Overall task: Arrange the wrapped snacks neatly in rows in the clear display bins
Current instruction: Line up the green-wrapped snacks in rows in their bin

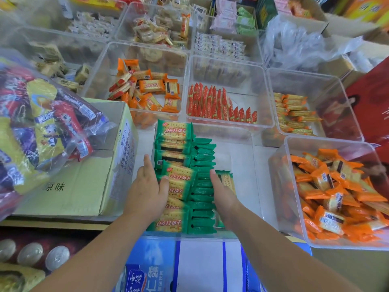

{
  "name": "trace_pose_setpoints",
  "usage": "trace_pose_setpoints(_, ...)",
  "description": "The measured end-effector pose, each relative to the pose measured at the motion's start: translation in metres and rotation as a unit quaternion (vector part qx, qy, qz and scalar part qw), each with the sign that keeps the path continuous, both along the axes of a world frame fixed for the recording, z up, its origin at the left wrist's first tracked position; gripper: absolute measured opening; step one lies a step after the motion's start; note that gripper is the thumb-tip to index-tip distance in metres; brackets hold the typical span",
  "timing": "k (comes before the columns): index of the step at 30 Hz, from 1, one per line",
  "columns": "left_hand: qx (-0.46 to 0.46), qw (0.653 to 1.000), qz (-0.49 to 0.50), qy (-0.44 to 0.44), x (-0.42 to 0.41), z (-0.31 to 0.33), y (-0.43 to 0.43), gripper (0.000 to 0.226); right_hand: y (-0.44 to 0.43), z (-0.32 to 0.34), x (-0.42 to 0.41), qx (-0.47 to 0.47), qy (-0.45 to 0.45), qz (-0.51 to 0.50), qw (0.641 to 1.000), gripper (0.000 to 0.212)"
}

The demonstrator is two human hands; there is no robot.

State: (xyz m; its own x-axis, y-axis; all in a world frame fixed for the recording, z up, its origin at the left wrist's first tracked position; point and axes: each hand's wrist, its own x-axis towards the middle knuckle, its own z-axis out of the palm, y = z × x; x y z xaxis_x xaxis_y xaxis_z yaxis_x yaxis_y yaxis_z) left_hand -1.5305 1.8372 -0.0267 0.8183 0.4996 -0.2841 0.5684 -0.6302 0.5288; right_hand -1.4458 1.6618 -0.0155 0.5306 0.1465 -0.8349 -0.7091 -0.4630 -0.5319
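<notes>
I'm leaning over the big yellow cardboard box (69, 186) sitting on my left and the clear plastic bin of loose orange-wrapped crackers (277, 186) sitting on my right. Between them, straight ahead, the clear rectangular display bin (240, 161) is holding the green-wrapped cracker packets (174, 131) in two rows. The flat row is lying face up and overlapping along the left wall, and the on-edge row (203, 186) is standing just beside it. My left hand (147, 192) is resting on the flat row, fingers straight, thumb lying across a packet, gripping nothing. My right hand (223, 192) is pressing flat against the right side of the on-edge row, fingers straight and together, grasping nothing. One single green packet (226, 180) is leaning against that hand's outer side.
</notes>
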Motion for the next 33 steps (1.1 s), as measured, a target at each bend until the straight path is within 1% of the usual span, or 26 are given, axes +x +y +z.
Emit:
trace_pose_setpoints(2, -0.025, 1.000, 0.008, 0.000, -0.001, 0.001, 0.001, 0.078, -0.011, 0.006, 0.001, -0.043, -0.130, 0.066, 0.988, 0.064)
trace_pose_setpoints(4, -0.023, 1.000, 0.019, -0.001, -0.003, 0.005, 0.001, 0.082, -0.027, 0.012, 0.005, -0.086, -0.255, 0.097, 0.958, 0.036)
trace_pose_setpoints(5, 0.008, 1.000, 0.016, -0.015, -0.005, 0.009, -0.002, 0.084, -0.035, 0.014, 0.007, -0.102, -0.289, 0.113, 0.945, 0.028)
trace_pose_setpoints(7, 0.087, 0.993, -0.018, -0.074, -0.013, 0.017, -0.011, 0.078, -0.052, 0.016, 0.012, -0.140, -0.332, 0.178, 0.916, 0.029)
trace_pose_setpoints(8, 0.109, 0.987, -0.045, -0.107, -0.018, 0.021, -0.019, 0.073, -0.060, 0.017, 0.015, -0.165, -0.354, 0.227, 0.892, 0.031)
trace_pose_setpoints(9, 0.117, 0.982, -0.080, -0.123, -0.024, 0.023, -0.028, 0.070, -0.066, 0.019, 0.017, -0.186, -0.381, 0.283, 0.860, 0.032)
trace_pose_setpoints(10, 0.119, 0.979, -0.120, -0.115, -0.030, 0.023, -0.039, 0.069, -0.071, 0.020, 0.019, -0.207, -0.406, 0.347, 0.820, 0.033)
trace_pose_setpoints(11, 0.125, 0.976, -0.158, -0.088, -0.035, 0.021, -0.048, 0.069, -0.075, 0.021, 0.021, -0.229, -0.427, 0.417, 0.769, 0.034)
trace_pose_setpoints(12, 0.140, 0.971, -0.187, -0.054, -0.039, 0.017, -0.056, 0.071, -0.079, 0.021, 0.022, -0.254, -0.443, 0.487, 0.709, 0.035)
trace_pose_setpoints(13, 0.160, 0.966, -0.204, -0.020, -0.043, 0.013, -0.059, 0.074, -0.082, 0.020, 0.024, -0.278, -0.452, 0.547, 0.648, 0.037)
trace_pose_setpoints(14, 0.175, 0.962, -0.211, 0.008, -0.045, 0.010, -0.061, 0.076, -0.084, 0.017, 0.025, -0.296, -0.452, 0.594, 0.596, 0.040)
trace_pose_setpoints(15, 0.181, 0.961, -0.210, 0.024, -0.046, 0.009, -0.061, 0.078, -0.086, 0.014, 0.025, -0.307, -0.447, 0.625, 0.562, 0.045)
trace_pose_setpoints(16, 0.184, 0.960, -0.208, 0.036, -0.045, 0.009, -0.061, 0.080, -0.086, 0.010, 0.026, -0.310, -0.438, 0.641, 0.548, 0.050)
trace_pose_setpoints(17, 0.188, 0.959, -0.209, 0.045, -0.044, 0.009, -0.062, 0.081, -0.083, 0.006, 0.027, -0.308, -0.425, 0.647, 0.553, 0.057)
trace_pose_setpoints(18, 0.192, 0.957, -0.212, 0.054, -0.042, 0.008, -0.062, 0.082, -0.079, 0.002, 0.030, -0.300, -0.411, 0.641, 0.575, 0.064)
trace_pose_setpoints(20, 0.196, 0.956, -0.210, 0.058, -0.040, 0.007, -0.064, 0.081, -0.063, -0.003, 0.038, -0.274, -0.381, 0.595, 0.652, 0.074)
trace_pose_setpoints(22, 0.197, 0.957, -0.204, 0.060, -0.040, 0.007, -0.064, 0.078, -0.046, -0.006, 0.047, -0.237, -0.327, 0.523, 0.750, 0.077)
trace_pose_setpoints(23, 0.199, 0.957, -0.204, 0.058, -0.041, 0.007, -0.064, 0.077, -0.040, -0.008, 0.051, -0.218, -0.295, 0.486, 0.793, 0.075)
trace_pose_setpoints(24, 0.201, 0.956, -0.205, 0.056, -0.041, 0.008, -0.065, 0.076, -0.036, -0.011, 0.052, -0.204, -0.268, 0.454, 0.825, 0.073)
trace_pose_setpoints(25, 0.204, 0.955, -0.206, 0.054, -0.041, 0.008, -0.065, 0.075, -0.035, -0.016, 0.053, -0.195, -0.247, 0.434, 0.844, 0.075)
trace_pose_setpoints(26, 0.208, 0.954, -0.207, 0.054, -0.040, 0.008, -0.065, 0.074, -0.036, -0.021, 0.051, -0.191, -0.231, 0.429, 0.852, 0.084)
trace_pose_setpoints(27, 0.211, 0.954, -0.208, 0.053, -0.040, 0.008, -0.066, 0.074, -0.038, -0.025, 0.049, -0.195, -0.221, 0.434, 0.851, 0.095)
trace_pose_setpoints(28, 0.213, 0.953, -0.208, 0.053, -0.040, 0.008, -0.067, 0.073, -0.041, -0.030, 0.046, -0.205, -0.221, 0.441, 0.846, 0.105)
trace_pose_setpoints(29, 0.215, 0.953, -0.209, 0.054, -0.040, 0.008, -0.068, 0.072, -0.043, -0.036, 0.043, -0.214, -0.228, 0.443, 0.840, 0.108)
trace_pose_setpoints(30, 0.216, 0.952, -0.210, 0.056, -0.040, 0.007, -0.068, 0.072, -0.044, -0.041, 0.040, -0.216, -0.239, 0.444, 0.836, 0.105)
trace_pose_setpoints(33, 0.215, 0.951, -0.213, 0.061, -0.040, 0.006, -0.067, 0.074, -0.043, -0.052, 0.031, -0.230, -0.272, 0.447, 0.821, 0.087)
